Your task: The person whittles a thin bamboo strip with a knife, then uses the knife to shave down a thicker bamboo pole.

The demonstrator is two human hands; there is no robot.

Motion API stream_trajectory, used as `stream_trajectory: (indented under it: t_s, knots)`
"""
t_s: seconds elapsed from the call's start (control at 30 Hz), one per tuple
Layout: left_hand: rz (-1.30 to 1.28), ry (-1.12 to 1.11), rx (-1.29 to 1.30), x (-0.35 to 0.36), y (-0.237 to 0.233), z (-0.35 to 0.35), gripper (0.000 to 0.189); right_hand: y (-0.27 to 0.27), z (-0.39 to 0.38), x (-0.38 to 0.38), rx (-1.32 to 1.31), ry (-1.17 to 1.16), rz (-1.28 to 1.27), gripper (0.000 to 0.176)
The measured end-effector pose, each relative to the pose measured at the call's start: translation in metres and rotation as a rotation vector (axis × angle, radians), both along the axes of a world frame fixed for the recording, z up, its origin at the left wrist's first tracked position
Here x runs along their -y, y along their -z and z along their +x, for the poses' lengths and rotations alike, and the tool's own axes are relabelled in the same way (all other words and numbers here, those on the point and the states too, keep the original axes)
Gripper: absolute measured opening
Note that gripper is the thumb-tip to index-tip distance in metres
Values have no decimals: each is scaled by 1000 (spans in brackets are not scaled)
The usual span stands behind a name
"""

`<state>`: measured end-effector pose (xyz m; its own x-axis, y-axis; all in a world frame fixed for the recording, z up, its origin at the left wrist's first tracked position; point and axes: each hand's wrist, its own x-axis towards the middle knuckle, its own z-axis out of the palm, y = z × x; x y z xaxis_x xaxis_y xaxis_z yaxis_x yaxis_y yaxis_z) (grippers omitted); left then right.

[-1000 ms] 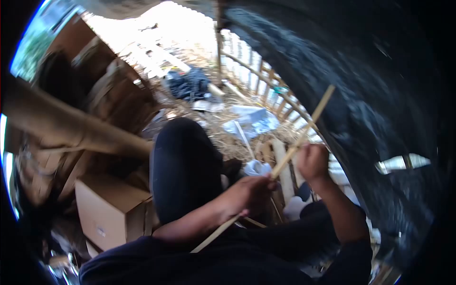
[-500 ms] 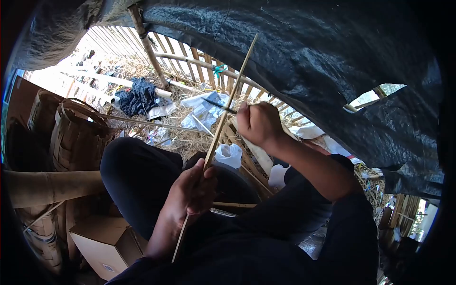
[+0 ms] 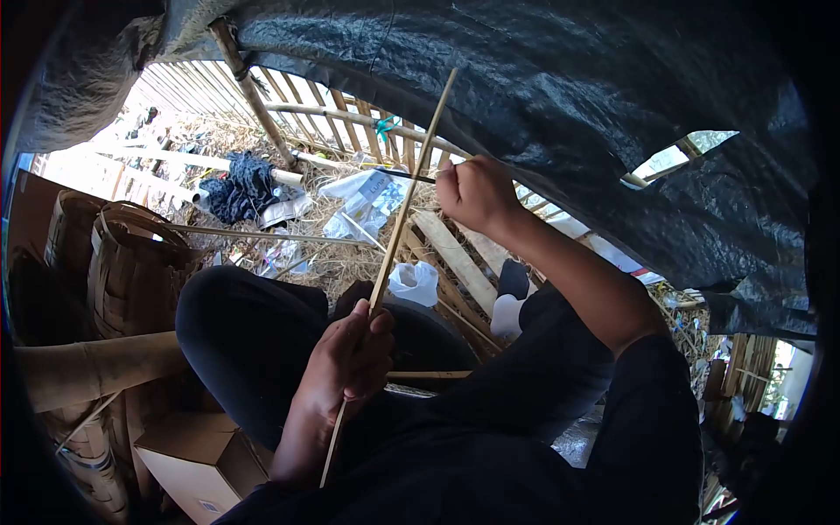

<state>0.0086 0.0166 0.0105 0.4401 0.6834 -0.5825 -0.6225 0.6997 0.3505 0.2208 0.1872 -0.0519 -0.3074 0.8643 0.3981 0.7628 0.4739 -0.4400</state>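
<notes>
A long, thin bamboo strip [image 3: 398, 232] slants from my lap up and away from me. My left hand [image 3: 348, 352] is closed around its lower part, with the lower end passing below the palm. My right hand [image 3: 477, 194] is a fist on the handle of a knife, the handle mostly hidden by the fingers. The knife's dark, narrow blade [image 3: 427, 179] points left and crosses the strip in its upper half. It appears to meet the strip there, though the exact contact is too small to make out.
Woven baskets [image 3: 144, 262], a thick bamboo pole [image 3: 96, 372] and a cardboard box [image 3: 188, 455] are on my left. Dark plastic sheeting [image 3: 560, 114] hangs ahead and to the right. Wooden slats [image 3: 455, 262], a white plastic bag [image 3: 413, 284] and dark cloth [image 3: 249, 188] lie on the littered ground.
My right hand and the knife have moved up along the bamboo strip, and the blade lies more level. My left hand keeps its hold. The whole view has shifted slightly.
</notes>
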Motion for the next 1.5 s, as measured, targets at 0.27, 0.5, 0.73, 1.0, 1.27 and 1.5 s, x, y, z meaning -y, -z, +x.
stream_trajectory:
  t_s: [0.27,0.5,0.73,1.0,1.27,1.5]
  knots:
    - [71,57,-129,3,-2,-3,38,-2,2,-8,70,7,39,45]
    - [141,148,-382,6,-4,-4,45,2,11,-22,116,65,-35,44]
    - [122,186,-374,10,2,-6,44,5,-4,11,124,-51,-79,45]
    - [141,190,-227,3,-5,-7,39,0,-4,14,-364,76,-401,67]
    - [308,291,-374,0,-6,4,42,-4,-1,16,-530,56,-630,38]
    - [496,333,-667,3,-21,5,40,-8,-14,44,-602,-32,-586,42]
